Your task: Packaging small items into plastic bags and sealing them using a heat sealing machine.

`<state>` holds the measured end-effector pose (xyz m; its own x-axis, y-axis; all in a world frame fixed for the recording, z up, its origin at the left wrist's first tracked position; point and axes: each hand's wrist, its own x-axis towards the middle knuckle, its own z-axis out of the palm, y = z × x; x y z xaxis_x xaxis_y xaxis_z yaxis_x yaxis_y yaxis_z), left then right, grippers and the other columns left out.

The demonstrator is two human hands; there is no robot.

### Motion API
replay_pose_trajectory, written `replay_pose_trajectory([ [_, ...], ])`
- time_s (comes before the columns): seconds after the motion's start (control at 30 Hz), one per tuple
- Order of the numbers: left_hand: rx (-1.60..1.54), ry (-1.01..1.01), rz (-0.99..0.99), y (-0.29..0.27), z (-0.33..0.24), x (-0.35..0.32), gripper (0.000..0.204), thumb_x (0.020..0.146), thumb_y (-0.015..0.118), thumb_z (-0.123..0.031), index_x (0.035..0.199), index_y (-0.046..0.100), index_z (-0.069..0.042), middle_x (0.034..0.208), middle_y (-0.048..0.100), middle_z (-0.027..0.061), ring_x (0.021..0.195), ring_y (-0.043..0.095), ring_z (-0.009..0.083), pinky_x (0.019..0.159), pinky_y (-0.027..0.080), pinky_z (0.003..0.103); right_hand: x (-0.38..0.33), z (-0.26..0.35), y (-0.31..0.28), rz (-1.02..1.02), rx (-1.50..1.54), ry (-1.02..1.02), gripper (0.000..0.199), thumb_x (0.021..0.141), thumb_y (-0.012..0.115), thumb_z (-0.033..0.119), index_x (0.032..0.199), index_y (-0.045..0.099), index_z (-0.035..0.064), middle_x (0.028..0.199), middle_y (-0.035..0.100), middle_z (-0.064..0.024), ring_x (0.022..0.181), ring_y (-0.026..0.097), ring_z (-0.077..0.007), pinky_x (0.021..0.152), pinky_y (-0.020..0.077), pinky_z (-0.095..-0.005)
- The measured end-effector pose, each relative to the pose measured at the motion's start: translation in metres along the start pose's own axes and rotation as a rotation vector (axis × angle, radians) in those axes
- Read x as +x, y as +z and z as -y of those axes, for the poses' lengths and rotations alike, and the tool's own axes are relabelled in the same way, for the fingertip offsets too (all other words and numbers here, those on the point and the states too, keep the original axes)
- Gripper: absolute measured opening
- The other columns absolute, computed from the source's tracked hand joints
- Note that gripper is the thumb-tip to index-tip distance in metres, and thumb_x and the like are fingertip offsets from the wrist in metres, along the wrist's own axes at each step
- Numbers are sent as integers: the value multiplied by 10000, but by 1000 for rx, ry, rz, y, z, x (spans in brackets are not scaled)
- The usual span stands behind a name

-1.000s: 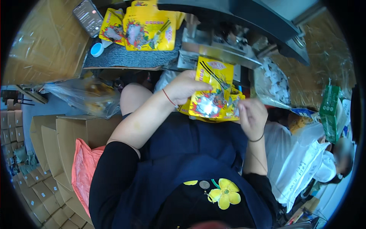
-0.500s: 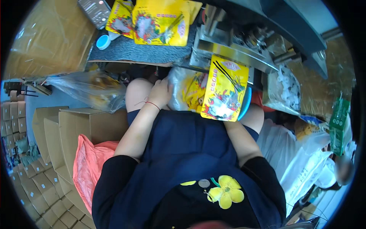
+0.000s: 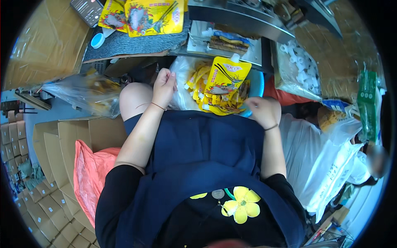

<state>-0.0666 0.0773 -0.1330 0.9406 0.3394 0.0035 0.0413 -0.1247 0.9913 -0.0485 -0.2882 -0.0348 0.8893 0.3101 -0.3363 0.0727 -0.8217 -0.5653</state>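
Observation:
A blue basin (image 3: 259, 82) between my knees holds a pile of yellow spouted pouches (image 3: 200, 89) beside clear plastic sheeting (image 3: 181, 76). Over the pile leans one yellow pouch (image 3: 228, 76), its white spout upward and neither hand on it. My left hand (image 3: 165, 84) is at the basin's left, fingers curled together beside the plastic; whether anything is pinched in them is hidden. By the basin's right rim is my right hand (image 3: 263, 110), smeared by motion, apart from the pouches.
Ahead stands a metal machine (image 3: 248, 20) with a plate (image 3: 223, 47) under it. Flat yellow pouches (image 3: 155, 18), a blue cap (image 3: 97, 40) and a phone (image 3: 87, 11) lie on the dark mat (image 3: 136, 45). White spouts (image 3: 304, 68) fill a box at right; cardboard boxes (image 3: 78, 132) stand at left.
My right hand has let go of the yellow pouch, which has dropped back onto the basin's pile, and has come away to the right. The left hand's fingers have risen off the plastic and curled.

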Motion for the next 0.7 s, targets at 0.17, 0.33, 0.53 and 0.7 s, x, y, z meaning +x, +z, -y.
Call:
replay_pose_trajectory([
  [0.17,-247,-597,348,32,-35,-23,243,1005,618,-286,853,525,-122,615,459,-57,490,410,52,461,312,216,50,-177,42,-542,590,256,294,976,589,253,1175,634,41,1039,662,-108,907,633,-152,755,545,-337],
  [0.33,0,-279,495,35,-46,-44,286,1021,568,-279,923,618,-15,788,538,5,754,495,134,756,431,250,90,-155,79,-70,1470,592,370,996,570,296,1267,602,46,1195,663,-144,1073,637,-257,935,528,-450],
  [0.53,169,406,417,68,-39,-28,234,1000,574,-238,876,608,-43,1316,477,177,1200,452,302,1055,347,380,85,-161,91,-55,1668,489,337,1027,525,285,1248,610,46,1161,683,-150,1061,650,-283,953,530,-418],
  [0.7,-208,538,743,109,-71,-27,284,1033,544,-289,864,597,-67,1542,377,207,1481,254,355,1185,204,468,64,-168,77,-677,342,199,351,986,545,88,1335,546,48,993,630,-171,930,635,-244,814,515,-416],
])
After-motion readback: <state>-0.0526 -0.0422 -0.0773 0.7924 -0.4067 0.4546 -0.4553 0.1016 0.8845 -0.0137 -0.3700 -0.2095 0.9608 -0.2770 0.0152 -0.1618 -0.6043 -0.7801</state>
